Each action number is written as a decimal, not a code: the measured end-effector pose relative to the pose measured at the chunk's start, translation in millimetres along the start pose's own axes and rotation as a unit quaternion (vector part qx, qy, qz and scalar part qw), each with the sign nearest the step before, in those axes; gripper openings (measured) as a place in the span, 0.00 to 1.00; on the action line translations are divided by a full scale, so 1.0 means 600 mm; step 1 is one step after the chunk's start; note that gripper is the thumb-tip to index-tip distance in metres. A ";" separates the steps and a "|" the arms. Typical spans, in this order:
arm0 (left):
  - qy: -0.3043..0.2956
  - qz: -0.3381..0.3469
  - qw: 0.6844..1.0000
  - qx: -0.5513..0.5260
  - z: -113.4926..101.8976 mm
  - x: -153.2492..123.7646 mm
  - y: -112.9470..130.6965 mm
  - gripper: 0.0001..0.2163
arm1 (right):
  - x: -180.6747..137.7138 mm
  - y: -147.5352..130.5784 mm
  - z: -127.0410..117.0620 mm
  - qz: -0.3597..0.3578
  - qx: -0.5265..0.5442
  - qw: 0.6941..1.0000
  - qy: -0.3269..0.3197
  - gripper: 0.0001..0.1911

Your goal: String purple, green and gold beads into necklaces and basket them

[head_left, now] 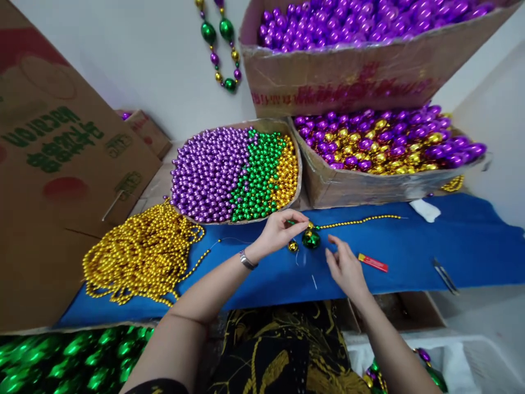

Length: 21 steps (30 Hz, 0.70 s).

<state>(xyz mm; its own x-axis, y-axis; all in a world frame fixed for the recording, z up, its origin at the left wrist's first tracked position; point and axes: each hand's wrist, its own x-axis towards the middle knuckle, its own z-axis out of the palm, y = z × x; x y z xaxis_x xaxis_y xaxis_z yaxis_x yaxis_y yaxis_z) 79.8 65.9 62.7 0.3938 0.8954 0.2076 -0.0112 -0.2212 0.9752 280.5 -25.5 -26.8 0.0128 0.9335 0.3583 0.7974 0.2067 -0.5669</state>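
Note:
My left hand, with a watch at its wrist, is closed in a pinch at the end of a string of small gold beads. A large green bead hangs just below its fingertips, and a round gold bead lies beside it. Small green beads sit close to the pinch, partly hidden by the fingers. To the right, my right hand hovers over the blue cloth with thumb and fingers apart, holding nothing. A thin white thread piece lies between the hands.
A box of purple, green and gold beads stands ahead, with a box of purple and gold beads to its right. Gold bead strands are heaped at left. A red-yellow lighter and tweezers-like tool lie at right.

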 end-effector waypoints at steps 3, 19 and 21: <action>-0.035 0.014 0.999 0.002 0.018 0.034 0.045 0.09 | 0.040 -0.012 -0.024 -0.021 0.057 0.997 0.043 0.21; -0.267 0.092 0.689 0.668 0.051 0.421 0.104 0.15 | 0.095 0.006 -0.053 0.065 0.269 0.959 0.064 0.17; -0.262 0.094 0.687 0.671 0.051 0.427 0.102 0.14 | 0.089 0.005 -0.055 0.058 0.249 0.964 0.066 0.17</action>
<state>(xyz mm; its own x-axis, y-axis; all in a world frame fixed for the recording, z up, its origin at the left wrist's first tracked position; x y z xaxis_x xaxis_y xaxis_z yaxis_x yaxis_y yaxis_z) 208.2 270.2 173.3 0.7819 0.6183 -0.0793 0.6125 -0.7857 -0.0867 303.4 15.4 15.3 0.1869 0.9203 0.3436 0.3969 0.2492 -0.8834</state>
